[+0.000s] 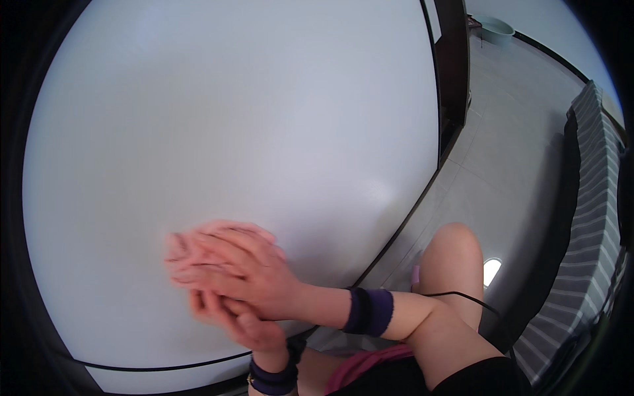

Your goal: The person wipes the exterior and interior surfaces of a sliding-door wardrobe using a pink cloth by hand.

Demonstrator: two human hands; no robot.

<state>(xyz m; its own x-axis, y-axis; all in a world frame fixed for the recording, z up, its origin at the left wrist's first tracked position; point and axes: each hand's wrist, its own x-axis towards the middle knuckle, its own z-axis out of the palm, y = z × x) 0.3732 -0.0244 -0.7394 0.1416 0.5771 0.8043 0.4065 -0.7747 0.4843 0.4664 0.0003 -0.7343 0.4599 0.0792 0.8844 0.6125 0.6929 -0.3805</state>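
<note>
A crumpled pink cloth (225, 228) is bunched up in front of a large smooth white panel (223, 123) with dark edging, which looks like a wardrobe door. My right hand (257, 274) lies over the cloth with its fingers spread across the folds, gripping it. Just below, my left hand (242, 321) is against the underside of the right hand and the cloth's lower edge, fingers curled. Motion blur and overlap hide whether the left fingers hold any cloth. Dark purple bands wrap my right wrist (367, 312) and left wrist (275, 373).
Grey floor tiles (500, 143) run along the right. A bed with a grey striped cover (594, 188) stands at the far right, and a pale green basin (495, 30) sits at the back. My bent knee (453, 247) and a black cable (458, 293) are close by.
</note>
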